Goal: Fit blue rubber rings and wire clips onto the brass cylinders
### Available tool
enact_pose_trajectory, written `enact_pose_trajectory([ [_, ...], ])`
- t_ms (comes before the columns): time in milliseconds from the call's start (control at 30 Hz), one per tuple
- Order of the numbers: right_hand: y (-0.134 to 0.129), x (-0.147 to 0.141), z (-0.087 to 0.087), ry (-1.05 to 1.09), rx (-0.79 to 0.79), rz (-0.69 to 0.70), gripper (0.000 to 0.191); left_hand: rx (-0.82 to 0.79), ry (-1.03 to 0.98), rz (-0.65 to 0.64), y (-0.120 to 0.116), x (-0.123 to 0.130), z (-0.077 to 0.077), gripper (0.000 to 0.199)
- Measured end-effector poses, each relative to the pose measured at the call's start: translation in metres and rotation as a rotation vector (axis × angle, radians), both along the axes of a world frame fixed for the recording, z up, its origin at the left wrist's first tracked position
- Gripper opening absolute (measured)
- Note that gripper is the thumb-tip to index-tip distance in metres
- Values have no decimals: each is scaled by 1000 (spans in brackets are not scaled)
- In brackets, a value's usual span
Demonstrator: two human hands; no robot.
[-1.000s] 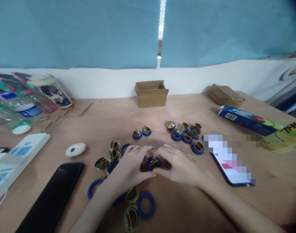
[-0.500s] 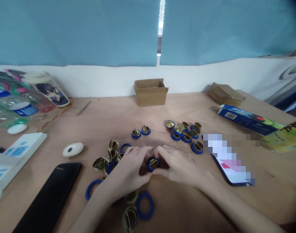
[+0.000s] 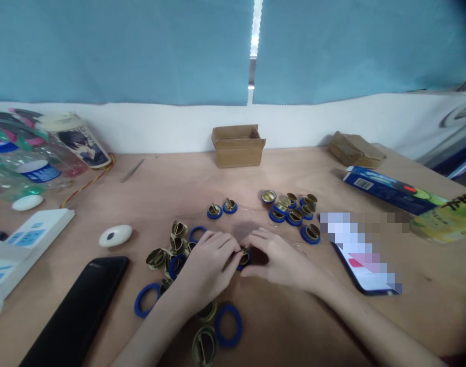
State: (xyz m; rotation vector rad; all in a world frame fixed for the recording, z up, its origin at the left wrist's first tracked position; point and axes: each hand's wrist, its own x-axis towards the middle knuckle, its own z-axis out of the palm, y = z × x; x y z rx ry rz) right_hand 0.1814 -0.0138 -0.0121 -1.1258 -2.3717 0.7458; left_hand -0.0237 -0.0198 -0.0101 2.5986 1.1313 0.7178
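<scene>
Between my hands is a gold metal piece in a blue ring [image 3: 245, 259]. My left hand [image 3: 213, 262] pinches at its left side, the fingertips partly covering it. Curved around the right side, my right hand [image 3: 276, 260] grips the blue rim between thumb and fingers. Gold metal pieces [image 3: 177, 243] and loose blue rings [image 3: 228, 326] lie left of and below my left wrist. Beyond my hands stand two ringed pieces [image 3: 229, 205], and a group of ringed pieces [image 3: 294, 215] sits to the right.
An open cardboard box [image 3: 239, 153] stands at the back. On the left are a black phone [image 3: 76, 311], a white oval case [image 3: 115, 236], a power strip [image 3: 30, 239] and bottles [image 3: 37, 168]. A lit phone [image 3: 364, 265] and a blue box [image 3: 389, 188] lie right.
My left fingers have closed into a pinch over the left side of the ringed piece, now more hidden. My right fingers and thumb have shifted slightly.
</scene>
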Motion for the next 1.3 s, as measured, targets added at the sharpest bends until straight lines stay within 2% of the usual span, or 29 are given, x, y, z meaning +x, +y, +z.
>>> enact_pose_trajectory([
  [100,1,4,7,151,-127,-72,29,109,-104,12,0,0,0,12],
  [167,1,4,11,286,-275,-95,24,203,-203,16,1,-1,1,10],
  [267,-1,2,13,483,-509,-43,19,318,-300,-8,0,-2,2,20],
  [333,-3,0,14,576,-604,6,15,350,-321,-37,-2,-3,1,27],
  [500,-7,-3,14,698,-717,87,19,373,-349,-57,-5,-3,-5,36],
  [700,-10,-5,16,714,-733,72,17,437,-420,-38,-6,1,-3,29],
  [867,-5,-4,14,649,-639,-35,15,259,-585,79,-11,0,4,21],
  [900,-4,-5,14,665,-654,-36,14,269,-597,78,-11,0,5,20],
  [1000,-2,-8,13,745,-712,-18,15,212,-513,214,-11,2,9,14],
  [1133,1,-6,10,784,-649,-79,15,111,-526,373,-6,6,9,18],
  [1200,2,-3,10,778,-628,-91,14,18,-498,361,-4,6,8,17],
  [1300,3,0,11,760,-626,-57,13,-127,-461,235,-1,5,6,17],
])
